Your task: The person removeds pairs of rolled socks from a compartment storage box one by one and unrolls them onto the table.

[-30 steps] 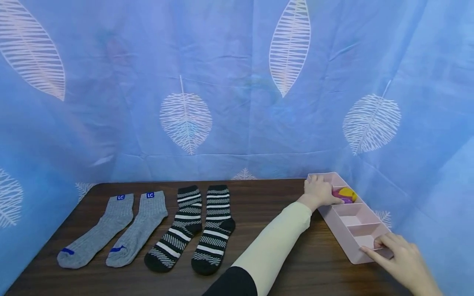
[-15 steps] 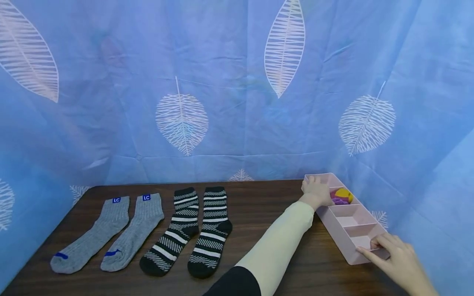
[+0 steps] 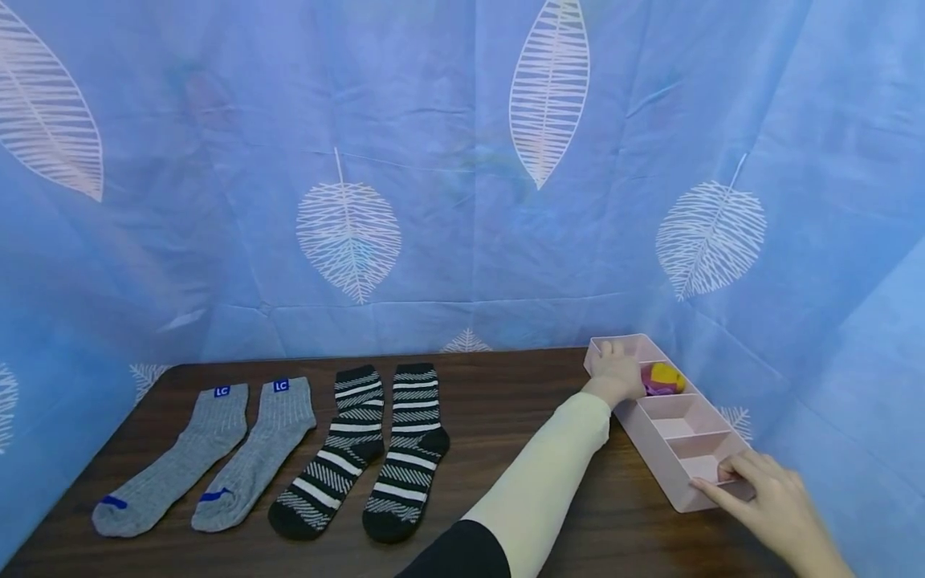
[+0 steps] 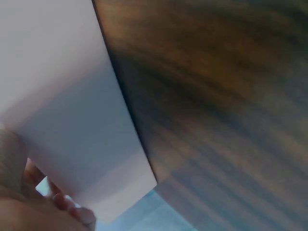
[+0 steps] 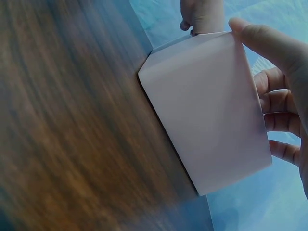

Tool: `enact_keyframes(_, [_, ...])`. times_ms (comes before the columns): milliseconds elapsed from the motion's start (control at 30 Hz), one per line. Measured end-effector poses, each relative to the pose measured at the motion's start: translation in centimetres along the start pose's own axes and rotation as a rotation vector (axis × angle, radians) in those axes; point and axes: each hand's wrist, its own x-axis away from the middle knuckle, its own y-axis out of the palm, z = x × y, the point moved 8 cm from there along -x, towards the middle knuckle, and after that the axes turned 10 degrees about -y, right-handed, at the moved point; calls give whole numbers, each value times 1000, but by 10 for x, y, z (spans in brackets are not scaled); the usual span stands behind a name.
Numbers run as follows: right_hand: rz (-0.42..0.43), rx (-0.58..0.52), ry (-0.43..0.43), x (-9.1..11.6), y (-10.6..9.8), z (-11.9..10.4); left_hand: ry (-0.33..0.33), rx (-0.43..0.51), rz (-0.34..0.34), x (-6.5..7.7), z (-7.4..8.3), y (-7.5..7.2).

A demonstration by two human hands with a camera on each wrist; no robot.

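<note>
R hand (image 3: pixel 768 491) grips box (image 3: pixel 654 451), L hand (image 3: pixel 614 374) prob. too, now covering bundle (image 3: pixel 666 378) less.

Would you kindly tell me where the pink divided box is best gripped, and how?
I would take the pink divided box by its thin upper rim, near both short ends, coming from above: it stands upright, open-topped and long, so spread holds should balance it.

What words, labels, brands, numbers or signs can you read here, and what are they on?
"LC": blue label on the left gray sock.
"LC": blue tag on the right gray sock.
No readable text shows on the striped socks or pink box.
</note>
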Motion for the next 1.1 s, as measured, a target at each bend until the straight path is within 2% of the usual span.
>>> enact_keyframes(100, [-1,1,-2,-1,-1,0,45,12,47,-1,1,0])
enact_keyframes(233, [13,-2,-6,-3,-3,-2,101,-11,124,1,-2,-7])
enact_keyframes(333, [0,-6,10,-5,-3,-2,117,-31,182,4,-5,-18])
enact_keyframes(467, [-24,-11,33,-5,-2,-3,129,-27,222,11,-9,-33])
enact_keyframes(667, [-25,-14,37,-1,-3,-2,221,22,274,30,-12,-61])
enact_keyframes(767, [-13,-9,19,-2,-4,-3,244,41,305,41,-20,-77])
enact_keyframes(867, [-19,-19,18,-2,-2,-3,239,53,320,51,-32,-90])
enact_keyframes(1100, [22,-39,-24,-2,-3,-3,242,64,361,74,-61,-96])
